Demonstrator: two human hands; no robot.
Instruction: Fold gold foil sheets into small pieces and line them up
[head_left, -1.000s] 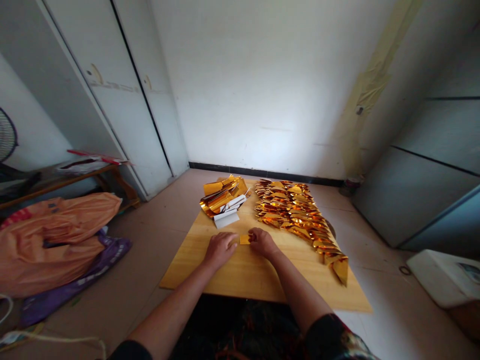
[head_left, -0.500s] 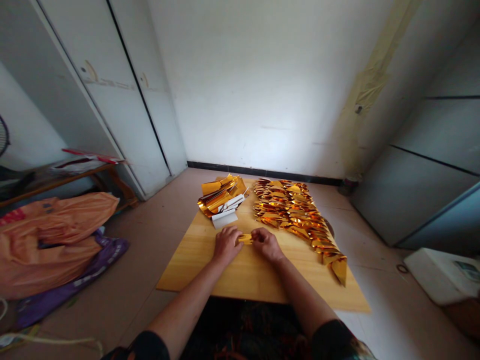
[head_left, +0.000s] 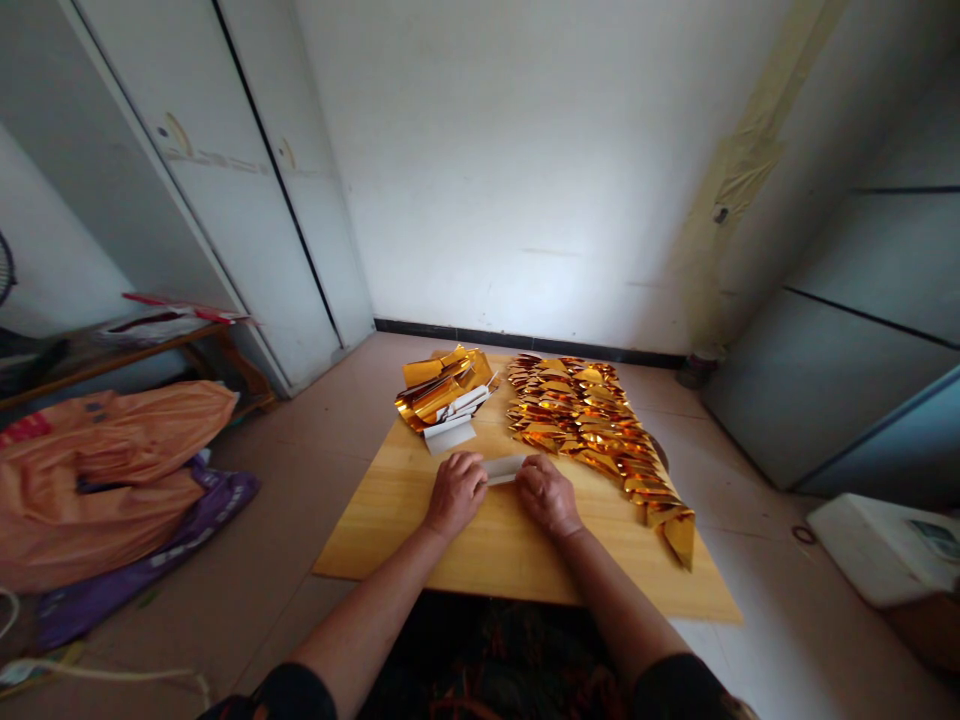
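Note:
Both of my hands rest on a wooden board (head_left: 390, 520) on the floor. My left hand (head_left: 454, 492) and my right hand (head_left: 547, 494) each pinch an end of a small folded paper strip (head_left: 505, 470), whose white side faces up. Beyond my left hand lies a loose pile of gold foil sheets (head_left: 444, 392), some showing white backs. Several folded gold foil pieces (head_left: 592, 425) lie in overlapping rows from the board's far middle down its right side.
An orange plastic bag (head_left: 105, 470) and a purple bag (head_left: 157, 555) lie on the floor at left, below a low wooden bench (head_left: 135, 350). White cabinet doors (head_left: 247, 200) stand at back left. A white box (head_left: 885, 550) sits at right.
The small paper between my hands showed gold before; now it is turned or unfolded with its white side up and looks longer. Both hands stayed at the board's middle.

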